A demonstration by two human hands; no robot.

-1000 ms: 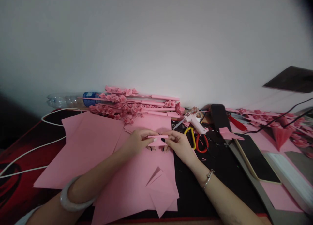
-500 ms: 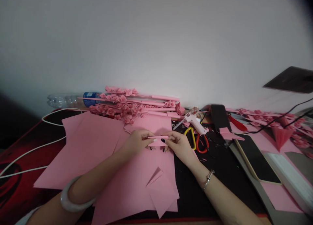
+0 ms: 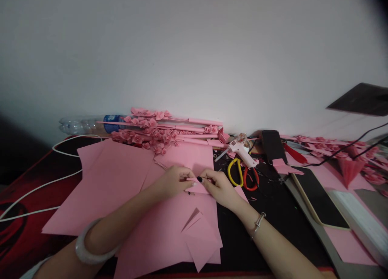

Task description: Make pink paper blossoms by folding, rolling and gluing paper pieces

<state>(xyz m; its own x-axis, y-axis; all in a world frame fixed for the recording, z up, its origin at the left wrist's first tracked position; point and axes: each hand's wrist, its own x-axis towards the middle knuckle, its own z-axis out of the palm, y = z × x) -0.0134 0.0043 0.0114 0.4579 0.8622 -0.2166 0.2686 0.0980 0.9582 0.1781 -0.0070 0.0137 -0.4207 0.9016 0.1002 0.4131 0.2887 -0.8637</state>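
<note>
A small folded piece of pink paper (image 3: 198, 187) is held between both hands, above large pink sheets (image 3: 163, 230) spread on the desk. My left hand (image 3: 176, 182) pinches its left end between thumb and fingers. My right hand (image 3: 218, 187) grips the other end, its dark-nailed thumb pressing on the upper edge. The fingertips behind the paper are mostly hidden. Nearer to me, several small pink paper squares (image 3: 201, 240) lie loosely stacked on the sheets.
Paper roses on stems (image 3: 157, 131) lie along the wall beside a clear plastic bottle (image 3: 80, 125). Right of the hands are a glue gun (image 3: 242, 149), scissors with yellow and red handles (image 3: 251, 178) and a phone (image 3: 321, 198). A white cable (image 3: 65, 177) loops at left.
Both hands have come slightly down toward me with the paper. They are closer together, and the rolled upper edge now sits tilted, partly covered by the right thumb.
</note>
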